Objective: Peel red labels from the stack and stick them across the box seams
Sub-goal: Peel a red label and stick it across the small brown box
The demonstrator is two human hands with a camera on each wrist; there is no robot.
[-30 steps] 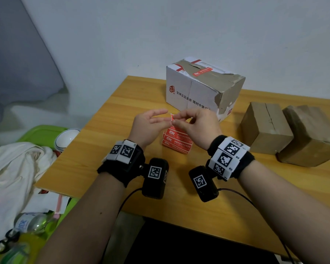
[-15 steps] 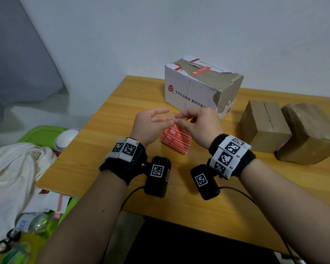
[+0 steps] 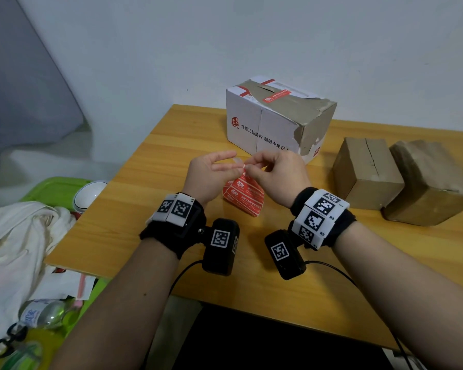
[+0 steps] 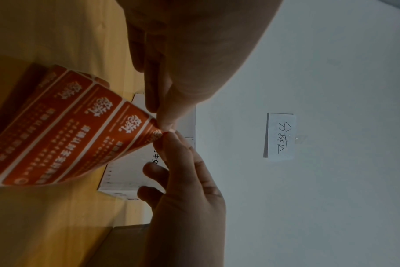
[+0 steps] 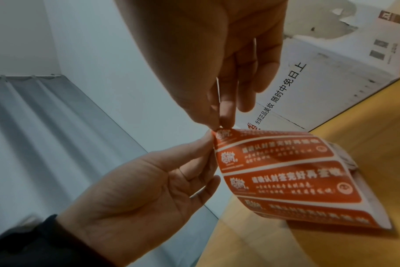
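A sheet of red labels (image 3: 241, 186) curls up off the label stack (image 3: 247, 206) on the wooden table (image 3: 155, 209). My left hand (image 3: 237, 166) pinches the sheet's raised corner (image 4: 156, 124) with fingers nearly straight. My right hand (image 3: 247, 166) pinches the corner of the top label (image 5: 220, 134) between thumb and fingertip, right against the left fingertips. Behind the hands stands a white box (image 3: 265, 126) with one red label (image 3: 275, 96) stuck across its top seam. Two brown boxes (image 3: 366, 169) (image 3: 433, 182) sit to the right.
The table's near edge runs just below my wrists. Off the table on the left lie a white cloth (image 3: 16, 241), a bowl (image 3: 87, 196), a green tray (image 3: 51, 185) and a plastic bottle (image 3: 40, 313). A paper note (image 4: 280, 135) hangs on the wall.
The top sheet has risen off the stack and curls up by one corner. Both hands have lifted a little and stay together at that corner.
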